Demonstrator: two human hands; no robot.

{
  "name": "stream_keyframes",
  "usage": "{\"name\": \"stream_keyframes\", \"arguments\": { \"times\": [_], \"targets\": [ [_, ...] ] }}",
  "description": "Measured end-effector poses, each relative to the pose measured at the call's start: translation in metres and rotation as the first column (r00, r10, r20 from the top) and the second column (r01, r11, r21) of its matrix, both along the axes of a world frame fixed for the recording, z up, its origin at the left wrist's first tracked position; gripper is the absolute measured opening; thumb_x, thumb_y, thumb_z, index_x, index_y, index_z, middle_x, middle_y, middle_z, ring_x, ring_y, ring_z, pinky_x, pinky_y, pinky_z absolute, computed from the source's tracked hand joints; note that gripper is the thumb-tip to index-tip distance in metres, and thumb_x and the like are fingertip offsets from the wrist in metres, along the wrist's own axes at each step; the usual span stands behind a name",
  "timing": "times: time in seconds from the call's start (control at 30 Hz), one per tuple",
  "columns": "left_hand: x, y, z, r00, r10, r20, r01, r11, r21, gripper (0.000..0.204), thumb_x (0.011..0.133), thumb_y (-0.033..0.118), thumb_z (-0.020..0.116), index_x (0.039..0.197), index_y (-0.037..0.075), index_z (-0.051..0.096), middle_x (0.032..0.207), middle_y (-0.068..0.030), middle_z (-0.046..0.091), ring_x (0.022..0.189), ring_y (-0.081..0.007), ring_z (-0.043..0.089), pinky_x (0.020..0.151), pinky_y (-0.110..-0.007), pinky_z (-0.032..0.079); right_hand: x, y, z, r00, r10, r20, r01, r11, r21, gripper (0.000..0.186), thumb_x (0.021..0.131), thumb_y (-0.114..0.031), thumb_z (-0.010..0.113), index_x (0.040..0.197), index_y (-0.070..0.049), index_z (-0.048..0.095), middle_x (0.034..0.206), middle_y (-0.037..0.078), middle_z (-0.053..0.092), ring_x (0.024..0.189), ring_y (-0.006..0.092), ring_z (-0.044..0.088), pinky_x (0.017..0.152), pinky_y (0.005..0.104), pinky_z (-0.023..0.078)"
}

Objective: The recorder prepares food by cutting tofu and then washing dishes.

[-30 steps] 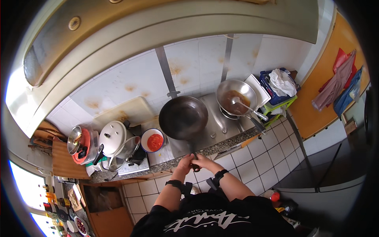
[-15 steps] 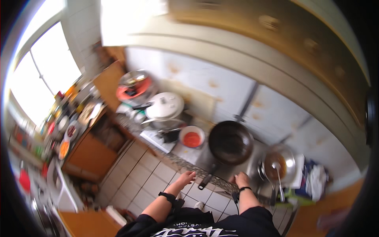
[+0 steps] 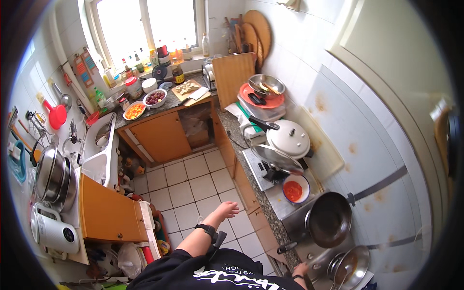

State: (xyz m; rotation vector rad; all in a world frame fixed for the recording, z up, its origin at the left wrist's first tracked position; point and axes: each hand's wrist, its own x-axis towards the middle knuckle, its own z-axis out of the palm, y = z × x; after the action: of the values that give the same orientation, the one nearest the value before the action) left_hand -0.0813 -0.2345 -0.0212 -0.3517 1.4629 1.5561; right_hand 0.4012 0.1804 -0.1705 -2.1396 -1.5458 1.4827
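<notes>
L hand (image 3: pixel 225 210) is out in mid-air over the tiled floor (image 3: pixel 193 186), fingers spread loose, holding nothing, black watch at the wrist. R hand (image 3: pixel 300 269) sits low by the counter (image 3: pixel 270 220) edge near the stove front, just below the wok handle (image 3: pixel 286 248); it's mostly cut off, so can't tell if it's curled round anything or flat.

The wok (image 3: pixel 329 220) sits dark & empty on the burner, handle poking out toward the person. Just beside it on the counter: small white bowl w/ red sauce (image 3: pixel 294 190). Further along, a glass lid (image 3: pixel 276 158) leaning by a white-lidded pot (image 3: pixel 289 138). On the other side, a steel pan w/ brown liquid (image 3: pixel 349 267).

Judging by the pose, body's turned toward the window side while R hand stays by the stove. To do this well: keep R hand off the hot rim, take the handle fully before lifting, watch that the elbow doesn't catch the sauce bowl.
</notes>
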Motion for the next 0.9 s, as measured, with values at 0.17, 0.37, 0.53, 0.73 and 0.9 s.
{"name": "stream_keyframes", "arguments": {
  "times": [0.17, 0.37, 0.53, 0.73, 0.9],
  "targets": [
    [-0.074, -0.060, -0.027, 0.987, 0.145, 0.075, -0.143, 0.989, -0.021, 0.039, 0.114, 0.030, 0.061, 0.143, 0.004, 0.060, 0.140, -0.0147, 0.070, 0.122, -0.0282, 0.072, 0.104, -0.047, 0.059, -0.069, -0.102, 0.003, 0.975, 0.221, 0.026, -0.202, 0.929, -0.312, 0.043, 0.105, -0.031, 0.052, 0.081, -0.001, 0.071, 0.070, 0.017, 0.071, 0.057, 0.0287, 0.070, 0.055, 0.0417, 0.056],
    [-0.207, -0.155, 0.002, 0.972, 0.235, 0.009, -0.234, 0.970, -0.068, 0.033, 0.113, 0.028, 0.060, 0.136, 0.004, 0.062, 0.134, -0.0147, 0.073, 0.118, -0.0280, 0.074, 0.099, -0.046, 0.061, -0.253, -0.160, -0.015, 0.844, 0.536, 0.010, -0.454, 0.725, -0.517, 0.031, 0.099, -0.022, 0.056, 0.081, -0.001, 0.069, 0.071, 0.017, 0.071, 0.059, 0.0266, 0.069, 0.054, 0.0396, 0.055],
    [-0.286, -0.228, 0.062, 0.886, 0.444, -0.137, -0.441, 0.896, 0.048, 0.033, 0.114, 0.026, 0.059, 0.136, 0.003, 0.062, 0.133, -0.0158, 0.073, 0.115, -0.0274, 0.075, 0.096, -0.042, 0.062, -0.486, -0.175, 0.004, 0.787, 0.412, -0.458, -0.602, 0.676, -0.425, 0.020, 0.097, -0.018, 0.062, 0.087, -0.002, 0.068, 0.078, 0.016, 0.072, 0.067, 0.0264, 0.070, 0.059, 0.0394, 0.056],
    [-0.326, -0.286, 0.079, 0.806, 0.590, -0.046, -0.579, 0.803, 0.140, 0.034, 0.114, 0.026, 0.059, 0.139, 0.002, 0.061, 0.134, -0.0171, 0.073, 0.120, -0.0287, 0.073, 0.101, -0.043, 0.061, -0.782, -0.256, 0.087, 0.569, 0.286, -0.771, -0.715, 0.635, -0.292, 0.019, 0.099, -0.021, 0.075, 0.103, -0.005, 0.067, 0.094, 0.015, 0.075, 0.085, 0.0290, 0.075, 0.075, 0.0419, 0.061],
    [-0.357, -0.327, 0.061, 0.737, 0.674, -0.049, -0.667, 0.737, 0.112, 0.034, 0.115, 0.027, 0.059, 0.138, 0.003, 0.061, 0.132, -0.0169, 0.073, 0.117, -0.0285, 0.074, 0.100, -0.044, 0.062, -0.963, -0.330, 0.110, 0.509, 0.142, -0.849, -0.756, 0.544, -0.363, 0.028, 0.100, -0.023, 0.084, 0.114, -0.007, 0.066, 0.105, 0.013, 0.077, 0.099, 0.0309, 0.078, 0.087, 0.0439, 0.064]
  ]
}}
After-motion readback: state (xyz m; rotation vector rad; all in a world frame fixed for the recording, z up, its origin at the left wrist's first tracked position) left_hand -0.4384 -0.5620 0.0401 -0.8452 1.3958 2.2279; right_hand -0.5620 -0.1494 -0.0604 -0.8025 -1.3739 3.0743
